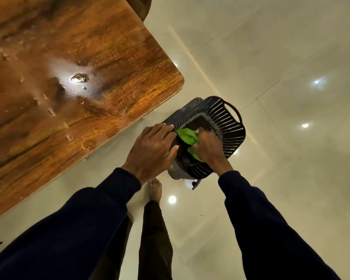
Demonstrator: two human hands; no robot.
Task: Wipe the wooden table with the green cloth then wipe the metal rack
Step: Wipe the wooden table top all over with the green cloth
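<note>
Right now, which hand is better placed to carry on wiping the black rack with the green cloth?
Right. The right hand already grips the green cloth inside the slotted black rack, while the left hand steadies the rack's near edge, beside the wooden table.

Most of the green cloth (187, 136) hidden under the right hand (208, 147) — wooden table (49, 57) cut off left.

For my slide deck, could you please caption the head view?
Right hand presses the green cloth into a black slotted basket, steadied by the left hand, beside the wet wooden table.
</note>
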